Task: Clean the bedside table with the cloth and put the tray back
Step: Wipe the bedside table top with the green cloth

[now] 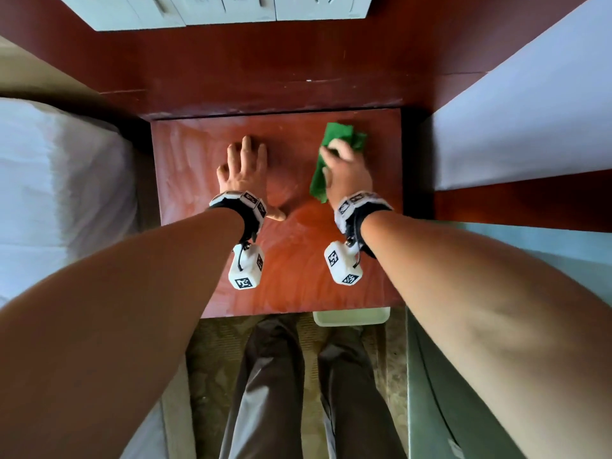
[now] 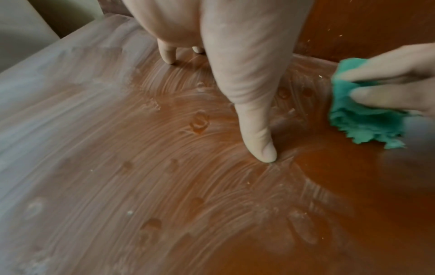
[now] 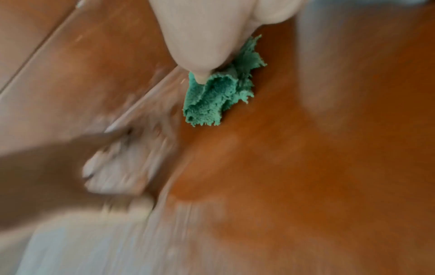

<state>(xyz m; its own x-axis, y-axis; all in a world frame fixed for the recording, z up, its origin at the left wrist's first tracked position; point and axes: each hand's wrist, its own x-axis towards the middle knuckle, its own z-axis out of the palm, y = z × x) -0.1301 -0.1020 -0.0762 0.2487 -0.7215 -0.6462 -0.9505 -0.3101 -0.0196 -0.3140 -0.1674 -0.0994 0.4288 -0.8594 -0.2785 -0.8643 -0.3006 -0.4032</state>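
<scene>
The bedside table (image 1: 298, 266) has a red-brown wooden top, with pale dusty smears on its left half and a cleaner orange patch on the right. My left hand (image 1: 245, 164) lies flat on the top near the middle, fingers straight, and its thumb (image 2: 256, 130) touches the wood. My right hand (image 1: 347, 170) grips a crumpled green cloth (image 1: 344, 137) and presses it onto the table's back right area. The cloth (image 3: 212, 100) bunches out under the right hand's fingers (image 2: 388, 83). A white tray (image 1: 351, 317) sits on the floor just under the table's front edge, partly hidden.
A bed with white linen (image 1: 49, 193) borders the table on the left. A white surface (image 1: 530, 111) rises on the right. A white switch panel (image 1: 215, 8) is on the wall behind. My legs (image 1: 281, 392) stand in front, beside a grey-green unit (image 1: 463, 409).
</scene>
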